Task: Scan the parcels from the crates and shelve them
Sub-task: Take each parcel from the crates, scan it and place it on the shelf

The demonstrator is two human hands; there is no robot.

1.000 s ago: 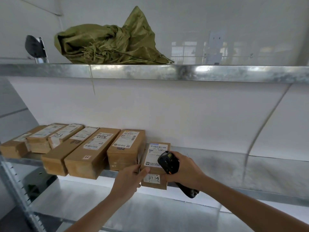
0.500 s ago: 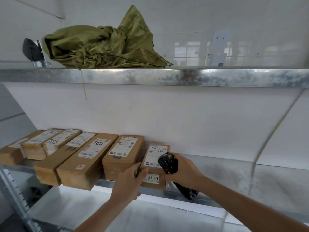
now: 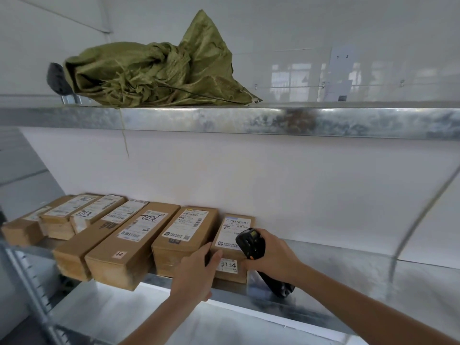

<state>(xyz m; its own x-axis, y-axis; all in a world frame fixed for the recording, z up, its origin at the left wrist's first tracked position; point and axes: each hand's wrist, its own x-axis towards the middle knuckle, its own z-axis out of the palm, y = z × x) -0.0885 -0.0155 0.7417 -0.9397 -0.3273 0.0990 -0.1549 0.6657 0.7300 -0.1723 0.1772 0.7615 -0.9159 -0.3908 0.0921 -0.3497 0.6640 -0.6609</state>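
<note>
A small brown parcel [image 3: 230,235] marked 3134 lies on the metal shelf [image 3: 323,267], at the right end of a row of brown parcels. My left hand [image 3: 196,272] touches its front left corner and the neighbouring parcel [image 3: 186,235], thumb on the top edge. My right hand [image 3: 271,255] grips a black handheld scanner [image 3: 251,242], its head over the small parcel's right side and its handle [image 3: 276,285] hanging below the shelf edge.
Several long brown parcels [image 3: 129,240] fill the shelf's left part. The upper shelf [image 3: 249,120] carries a crumpled green sack [image 3: 159,73] and a dark object [image 3: 56,78]. A lower shelf [image 3: 174,319] lies beneath. A steel upright [image 3: 27,282] stands at left.
The small parcel has slid further back onto the shelf, in line with the row. Both hands moved forward with it.
</note>
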